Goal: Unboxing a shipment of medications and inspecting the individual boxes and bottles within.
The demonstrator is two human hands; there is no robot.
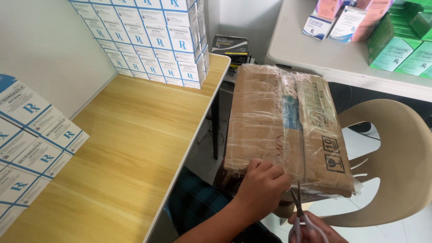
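Fingers [270,173] of the left hand [261,189] lie curled on a plastic-wrapped brown cardboard parcel [288,126]; right hand [315,227] grips silver scissors [298,204], beige plastic chair [396,162] right behind.

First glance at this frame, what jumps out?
The brown cardboard carton wrapped in clear plastic film fills the centre, resting over a beige plastic chair. At its near edge the left hand presses on the film while the right hand holds metal scissors pointed up at it. Stacks of white-and-blue small boxes stand on the light wooden table to the left.
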